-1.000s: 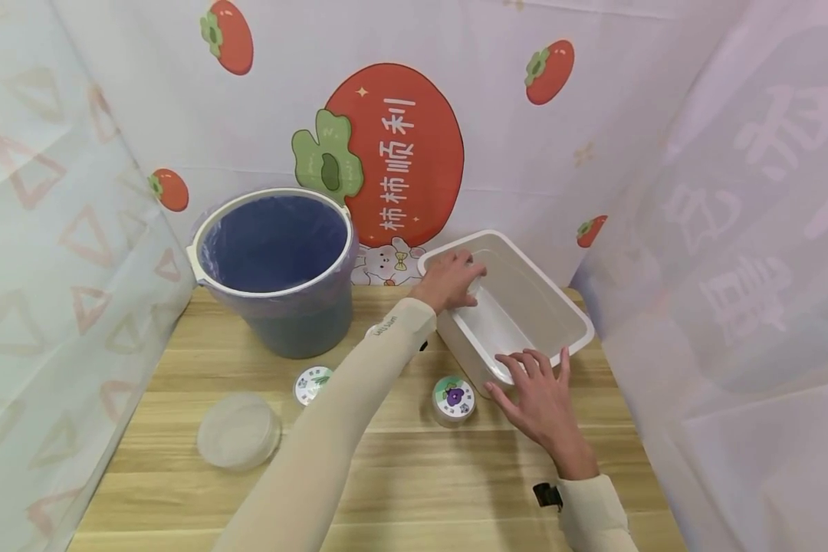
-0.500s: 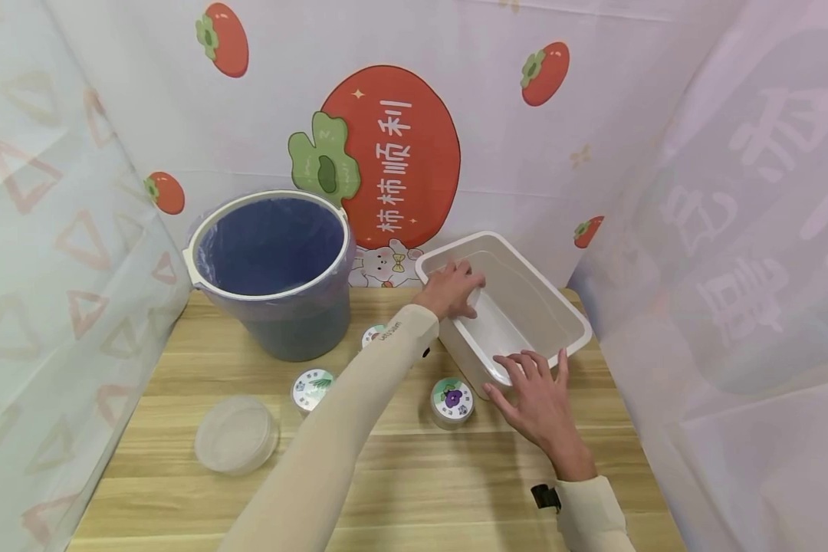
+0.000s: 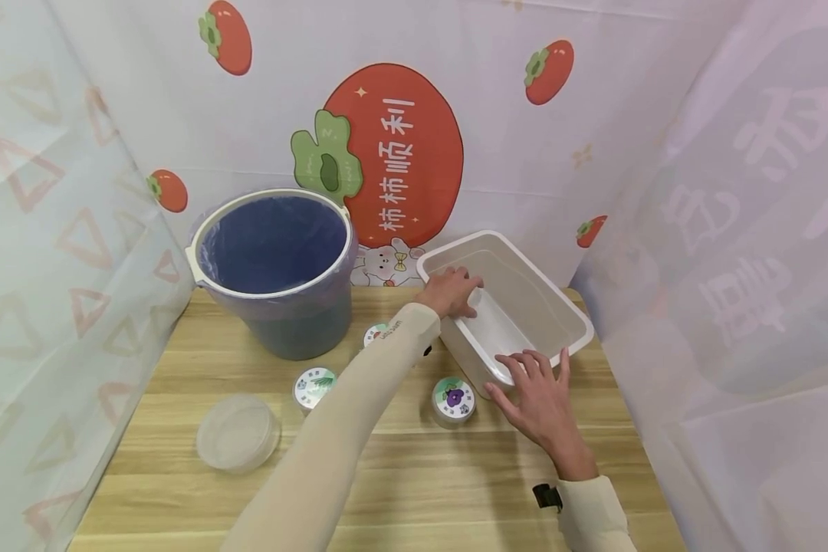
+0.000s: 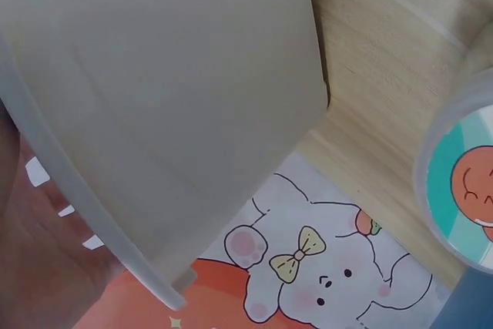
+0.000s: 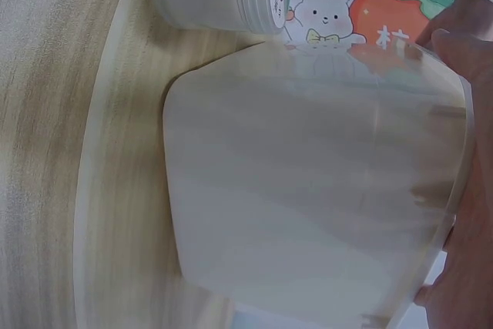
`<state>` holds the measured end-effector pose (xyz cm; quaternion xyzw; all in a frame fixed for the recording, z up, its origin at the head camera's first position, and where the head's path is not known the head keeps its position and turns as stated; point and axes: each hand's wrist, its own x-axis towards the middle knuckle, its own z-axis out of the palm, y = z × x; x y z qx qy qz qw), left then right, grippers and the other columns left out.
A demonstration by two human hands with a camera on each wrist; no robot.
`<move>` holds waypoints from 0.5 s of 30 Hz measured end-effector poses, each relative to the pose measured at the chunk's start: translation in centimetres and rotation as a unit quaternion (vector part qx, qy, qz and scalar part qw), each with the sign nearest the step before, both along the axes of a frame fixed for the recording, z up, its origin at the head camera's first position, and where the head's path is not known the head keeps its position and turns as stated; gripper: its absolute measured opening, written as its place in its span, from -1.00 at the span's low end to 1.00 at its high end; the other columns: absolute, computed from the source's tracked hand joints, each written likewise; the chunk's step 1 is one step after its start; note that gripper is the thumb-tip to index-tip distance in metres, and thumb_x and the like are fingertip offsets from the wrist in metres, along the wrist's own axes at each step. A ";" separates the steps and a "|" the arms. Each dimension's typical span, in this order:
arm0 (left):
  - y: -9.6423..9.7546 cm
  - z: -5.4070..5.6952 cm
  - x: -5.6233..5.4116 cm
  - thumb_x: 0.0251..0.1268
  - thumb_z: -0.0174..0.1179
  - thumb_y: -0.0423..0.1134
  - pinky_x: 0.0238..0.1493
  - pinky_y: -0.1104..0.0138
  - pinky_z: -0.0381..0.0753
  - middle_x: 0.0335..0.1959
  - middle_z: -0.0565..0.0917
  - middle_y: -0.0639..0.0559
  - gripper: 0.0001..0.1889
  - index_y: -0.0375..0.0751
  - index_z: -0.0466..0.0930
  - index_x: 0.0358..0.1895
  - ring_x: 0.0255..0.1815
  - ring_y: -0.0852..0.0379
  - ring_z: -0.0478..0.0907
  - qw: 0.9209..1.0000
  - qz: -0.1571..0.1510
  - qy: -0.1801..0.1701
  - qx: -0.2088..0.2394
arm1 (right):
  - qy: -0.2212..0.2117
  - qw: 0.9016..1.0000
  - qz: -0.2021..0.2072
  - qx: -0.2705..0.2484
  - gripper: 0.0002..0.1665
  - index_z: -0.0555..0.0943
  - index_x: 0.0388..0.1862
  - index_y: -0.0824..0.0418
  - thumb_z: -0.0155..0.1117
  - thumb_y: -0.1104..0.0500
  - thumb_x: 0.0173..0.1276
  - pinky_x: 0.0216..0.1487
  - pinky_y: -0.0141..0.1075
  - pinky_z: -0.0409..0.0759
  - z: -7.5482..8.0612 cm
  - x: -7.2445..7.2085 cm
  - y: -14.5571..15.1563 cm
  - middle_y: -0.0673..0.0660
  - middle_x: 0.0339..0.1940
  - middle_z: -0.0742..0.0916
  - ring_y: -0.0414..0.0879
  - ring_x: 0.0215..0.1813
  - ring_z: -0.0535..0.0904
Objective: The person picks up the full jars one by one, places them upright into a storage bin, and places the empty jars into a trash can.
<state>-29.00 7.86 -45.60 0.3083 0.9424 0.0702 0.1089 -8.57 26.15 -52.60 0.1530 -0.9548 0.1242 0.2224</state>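
Observation:
A white rectangular plastic tub [image 3: 531,295] stands at the back right of the table, set at an angle. My left hand [image 3: 450,291] grips its left rim, fingers bent over into the tub; in the left wrist view that hand [image 4: 54,244] shows behind the rim. At the near end, my right hand [image 3: 541,399] holds the rim, fingers over the edge and thumb outside. The right wrist view shows part of this hand [image 5: 466,190] along the rim. Just left of the tub sits a small round jar with an eggplant label [image 3: 454,397].
A blue bucket [image 3: 300,326] with a clear liner and white rim stands at back left. A jar with a green-leaf label [image 3: 313,386], a partly hidden jar [image 3: 374,334] and a clear round container [image 3: 238,433] stand on the wooden table [image 3: 421,491]. Printed cloth walls [image 3: 510,153] enclose it.
My left hand has settled slightly lower at the tub's left rim, its fingers still inside. The right hand and the tub look unmoved.

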 end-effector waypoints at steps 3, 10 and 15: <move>-0.5 0.2 -0.1 0.55 0.35 0.13 0.55 -0.04 0.50 0.53 0.51 -0.02 -0.36 0.18 0.44 0.60 0.49 -0.04 0.44 1.000 -0.010 0.026 0.002 | 0.008 1.000 0.004 0.002 -0.08 0.72 0.23 0.15 -0.17 -0.57 0.63 0.50 0.72 -0.05 -0.1 -0.1 -0.1 0.31 0.10 0.76 0.36 0.29 0.58; -2.1 1.3 0.5 0.58 0.30 0.14 0.65 -0.10 0.34 0.60 0.46 0.01 -0.38 0.22 0.44 0.61 0.62 -0.07 0.34 0.996 -0.029 0.069 0.039 | 0.018 1.000 0.002 0.003 -0.08 0.72 0.22 0.15 -0.16 -0.56 0.62 0.48 0.73 -0.02 0.0 -0.2 0.0 0.33 0.11 0.77 0.38 0.29 0.58; -3.4 1.7 1.3 0.59 0.29 0.15 0.69 -0.11 0.28 0.65 0.41 0.02 -0.37 0.25 0.40 0.62 0.68 -0.06 0.27 0.995 -0.040 0.084 0.046 | 0.013 1.000 0.001 0.001 -0.09 0.73 0.22 0.16 -0.12 -0.56 0.61 0.48 0.73 0.00 -0.1 -0.2 -0.1 0.31 0.11 0.77 0.38 0.30 0.58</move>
